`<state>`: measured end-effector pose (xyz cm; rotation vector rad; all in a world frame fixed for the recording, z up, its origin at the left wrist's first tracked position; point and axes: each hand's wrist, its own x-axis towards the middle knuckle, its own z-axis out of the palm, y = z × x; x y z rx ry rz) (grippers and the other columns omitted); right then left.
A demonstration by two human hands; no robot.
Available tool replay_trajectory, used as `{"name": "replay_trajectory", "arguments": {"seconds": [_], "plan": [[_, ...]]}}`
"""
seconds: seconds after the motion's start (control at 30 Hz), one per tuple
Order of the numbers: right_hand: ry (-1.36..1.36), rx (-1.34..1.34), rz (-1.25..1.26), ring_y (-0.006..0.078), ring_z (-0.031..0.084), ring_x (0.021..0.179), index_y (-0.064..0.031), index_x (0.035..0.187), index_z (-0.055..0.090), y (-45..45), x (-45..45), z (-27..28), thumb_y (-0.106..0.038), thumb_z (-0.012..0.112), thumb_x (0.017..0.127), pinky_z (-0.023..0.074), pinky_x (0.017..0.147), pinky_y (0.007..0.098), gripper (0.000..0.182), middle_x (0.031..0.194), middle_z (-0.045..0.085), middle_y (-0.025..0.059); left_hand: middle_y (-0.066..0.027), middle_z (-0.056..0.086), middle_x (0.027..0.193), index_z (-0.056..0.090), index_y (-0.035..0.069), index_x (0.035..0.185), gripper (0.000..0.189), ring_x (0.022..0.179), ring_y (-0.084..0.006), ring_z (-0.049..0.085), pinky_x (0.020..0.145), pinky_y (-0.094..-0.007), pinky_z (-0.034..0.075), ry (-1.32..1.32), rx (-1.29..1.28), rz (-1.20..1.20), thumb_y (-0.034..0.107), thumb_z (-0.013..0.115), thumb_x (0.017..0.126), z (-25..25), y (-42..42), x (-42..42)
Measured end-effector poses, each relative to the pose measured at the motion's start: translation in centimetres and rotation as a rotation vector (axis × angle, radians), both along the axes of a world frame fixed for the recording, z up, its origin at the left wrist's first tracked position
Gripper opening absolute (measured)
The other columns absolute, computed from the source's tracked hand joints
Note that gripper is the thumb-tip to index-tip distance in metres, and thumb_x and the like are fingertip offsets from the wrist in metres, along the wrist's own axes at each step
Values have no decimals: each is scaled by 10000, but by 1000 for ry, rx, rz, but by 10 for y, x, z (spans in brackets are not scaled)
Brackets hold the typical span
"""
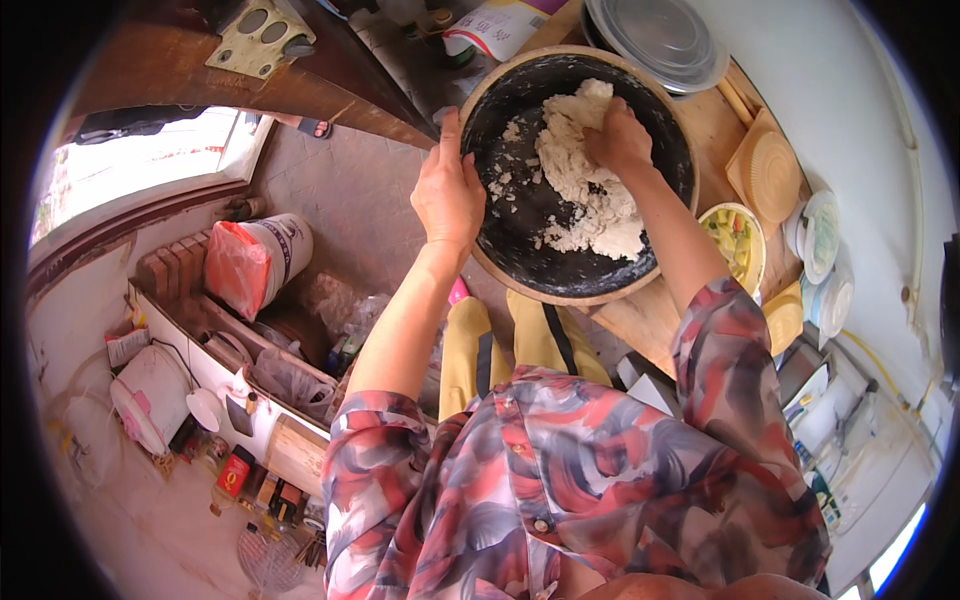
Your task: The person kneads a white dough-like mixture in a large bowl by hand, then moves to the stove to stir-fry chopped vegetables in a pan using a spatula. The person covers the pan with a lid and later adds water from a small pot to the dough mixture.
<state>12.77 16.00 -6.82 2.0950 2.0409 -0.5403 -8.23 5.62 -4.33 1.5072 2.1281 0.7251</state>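
Observation:
A wide round basin with a dark inside and a pale rim stands before me at the wooden table's edge. Rough, shaggy dough lies in its middle and right side, with loose crumbs to the left and flour smeared on the wall. My right hand is in the basin with its fingers curled into the dough; the fingertips are hidden. At the basin's left rim, my left hand grips the edge, one finger stretched along it and the others partly out of sight.
On the wooden table, a bowl of cut vegetables stands right of the basin, close to my right forearm. Lidded plastic containers sit behind it. A dark wooden door reaches near my left hand. A white bucket lies lower left.

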Motion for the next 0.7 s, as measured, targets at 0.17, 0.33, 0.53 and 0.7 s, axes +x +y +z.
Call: {"name": "replay_trajectory", "arguments": {"seconds": [0.17, 0.33, 0.53, 0.7], "plan": [[164, -8, 529, 279, 649, 889, -50, 1013, 541, 11, -61, -6, -175, 650, 796, 536, 705, 379, 273, 975, 638, 138, -175, 642, 1052, 363, 261, 1401, 542, 880, -377, 627, 743, -442, 505, 15, 20, 11, 166, 540, 897, -8, 3, -2], [326, 233, 1912, 175, 606, 808, -206, 769, 627, -48, -71, -22, -195, 603, 714, 464, 787, 387, 61, 779, 622, -30, -174, 644, 1043, 381, 265, 1393, 505, 877, -380, 627, 744, -438, 506, 14, 32, 38, 199, 526, 914, -2, 4, -1], [146, 142, 1686, 158, 543, 952, -224, 984, 624, 13, -77, -9, -315, 657, 700, 373, 873, 411, 300, 925, 612, -58, -175, 644, 1043, 371, 276, 1399, 540, 878, -378, 627, 747, -444, 507, 15, 8, 35, 179, 549, 899, -2, 1, -1], [9, 74, 841, 296, 617, 967, -30, 1064, 501, 36, -1, 1, -511, 548, 850, 501, 800, 421, 528, 1051, 622, 139, -148, 641, 1082, 367, 302, 1397, 564, 894, -369, 629, 767, -445, 506, 5, -12, 63, 162, 560, 886, 0, 1, 1]]}}
